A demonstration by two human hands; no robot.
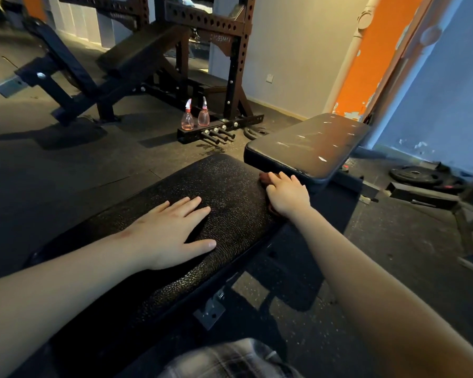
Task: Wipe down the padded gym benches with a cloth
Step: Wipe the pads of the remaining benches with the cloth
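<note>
While the left hand [172,230] lies flat on the near bench pad [230,184], fingers spread and holding nothing, it looks like a brace only. Two pink spray bottles [187,120] stand on the floor beyond, well apart from both hands. The pad is pebbled vinyl, probably over foam: likely gives under pressure, and the grain probably traps grime. Cloth [263,178] sits at the pad's far right corner, with the right hand [287,193] on top, fingers curled over it. It's reddish and looks soft and light; best held palm-down as a wad. It's mostly hidden under the hand, so size and dampness are unclear. Second bench pad [311,143] is just beside, smooth, with pale marks: tears or residue, can't tell. Frames underneath are too dark to read.
</note>
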